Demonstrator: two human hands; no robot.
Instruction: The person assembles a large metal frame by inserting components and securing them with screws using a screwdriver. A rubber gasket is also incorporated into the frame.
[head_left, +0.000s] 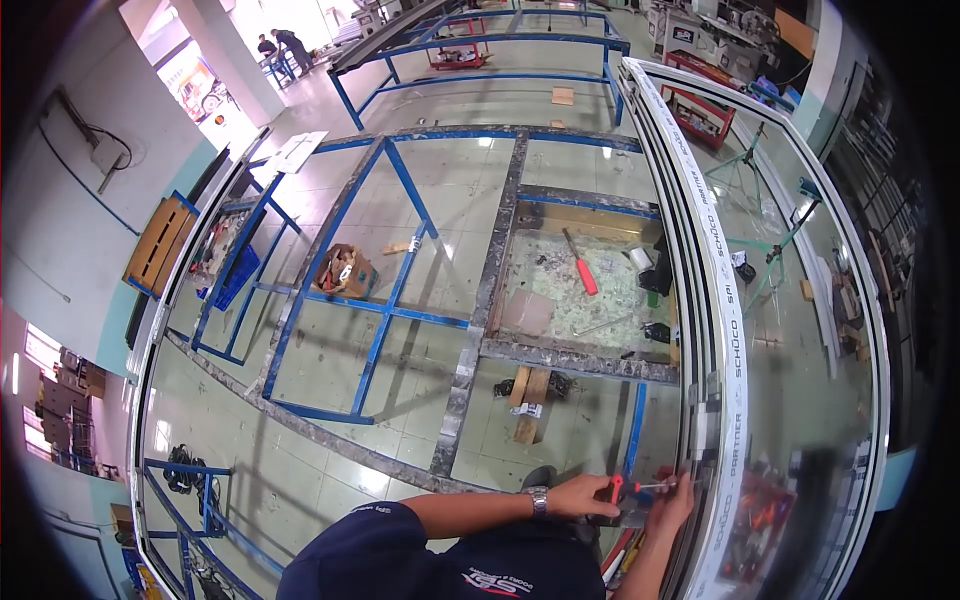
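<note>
A red-handled screwdriver (616, 488) is in my left hand (584, 496), which has a watch at its wrist. Its thin shaft points right, toward the inner side of a tall door or window frame (735, 400) covered in white printed film. My right hand (672, 503) is closed at the shaft's far end, against the dark grooved edge of that frame. What its fingertips pinch is too small to make out. Just above my hands, a metal fitting (706, 415) sits on the frame's edge.
A blue steel workbench (385, 315) supports the frame. Its inset tray (540, 260) holds a red-handled tool (584, 274) and small parts. Below are a cardboard box (345, 272) and wood blocks (530, 405). Two people (284, 50) are far back left. Glass (800, 400) fills the right side.
</note>
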